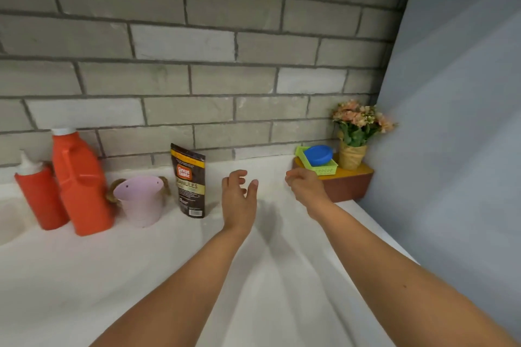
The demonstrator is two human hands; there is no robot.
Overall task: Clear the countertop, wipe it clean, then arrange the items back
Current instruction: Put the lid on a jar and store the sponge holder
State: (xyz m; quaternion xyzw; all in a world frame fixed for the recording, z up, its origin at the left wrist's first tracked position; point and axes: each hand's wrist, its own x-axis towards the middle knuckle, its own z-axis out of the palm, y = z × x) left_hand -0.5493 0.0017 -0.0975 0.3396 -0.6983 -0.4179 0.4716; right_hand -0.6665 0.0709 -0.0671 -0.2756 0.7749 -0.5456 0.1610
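Observation:
Along the brick wall on the white countertop (141, 262) stand a red squeeze bottle (39, 194), a big red jug (81, 186), a pink bucket (141, 200) and a dark granules pouch (189, 180). In the right corner a brown box (349, 186) carries a green basket (318, 165) with a blue lid (317, 154) in it, and a flower pot (353, 144). My left hand (238, 200) hovers right of the pouch, fingers loosely spread, holding nothing. My right hand (307, 189) reaches towards the brown box, fingers loosely curled and empty.
A grey brick wall (197, 65) backs the counter and a plain blue-grey wall (451, 121) closes the right side. A sink edge (8, 222) shows at the far left. The counter's front edge runs diagonally at the right.

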